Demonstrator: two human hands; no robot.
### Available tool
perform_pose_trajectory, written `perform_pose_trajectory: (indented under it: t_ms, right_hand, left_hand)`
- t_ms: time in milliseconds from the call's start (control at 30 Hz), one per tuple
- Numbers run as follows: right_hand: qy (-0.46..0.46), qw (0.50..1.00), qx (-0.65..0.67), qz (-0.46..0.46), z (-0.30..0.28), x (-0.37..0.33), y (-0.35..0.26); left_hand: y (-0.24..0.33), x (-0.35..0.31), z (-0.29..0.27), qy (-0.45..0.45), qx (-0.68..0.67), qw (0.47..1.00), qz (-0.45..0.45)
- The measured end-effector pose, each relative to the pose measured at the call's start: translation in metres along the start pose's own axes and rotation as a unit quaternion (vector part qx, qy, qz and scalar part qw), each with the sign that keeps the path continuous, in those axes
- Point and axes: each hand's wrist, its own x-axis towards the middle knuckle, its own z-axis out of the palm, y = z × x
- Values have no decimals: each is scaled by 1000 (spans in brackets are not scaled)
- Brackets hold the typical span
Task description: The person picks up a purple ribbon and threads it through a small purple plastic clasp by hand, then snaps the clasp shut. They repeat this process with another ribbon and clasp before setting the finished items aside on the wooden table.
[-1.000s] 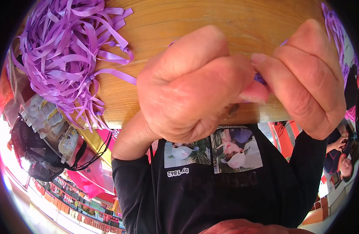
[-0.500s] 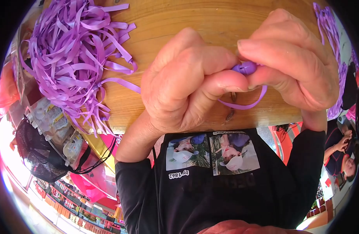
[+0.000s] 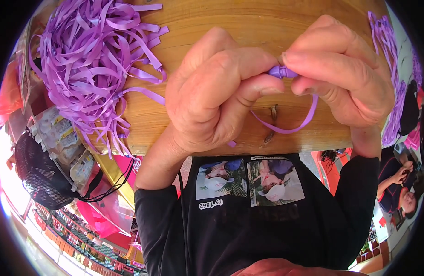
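Note:
Between my two hands is a small purple plastic clasp (image 3: 280, 71) on a narrow purple ribbon (image 3: 310, 117). My left hand (image 3: 216, 87) is closed, its thumb and forefinger pinching the clasp's left part. The clasp's right end sits at the fingertips of my right hand (image 3: 345, 76), also closed in a pinch. Below the hands the ribbon hangs in a loop over the wood, and a short bit of it shows under my left hand. My left fingers hide part of the clasp.
A large heap of purple ribbon lanyards (image 3: 87, 60) covers the left of the wooden table (image 3: 198, 18); one strand reaches toward my left hand. More purple ribbons (image 3: 396, 108) hang at the right. Left of the table are a black mesh bag (image 3: 41, 172) and clear packages (image 3: 60, 133). Another person (image 3: 398, 184) is at far right.
My right hand has shifted slightly left and its fingers have come over the clasp's right end. More of the clasp's middle shows, and the ribbon loop hangs a little lower.

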Motion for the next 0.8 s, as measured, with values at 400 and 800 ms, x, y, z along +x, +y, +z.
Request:
perform_pose_trajectory:
  t_ms: [400, 800]
  right_hand:
    - [10, 1000, 5, -7, 3, -3, 4]
    - [9, 999, -37, -4, 14, -10, 3]
  left_hand:
    - [3, 3, 2, -15, 34, 999, -19]
    - [6, -3, 6, 1, -74, 991, -110]
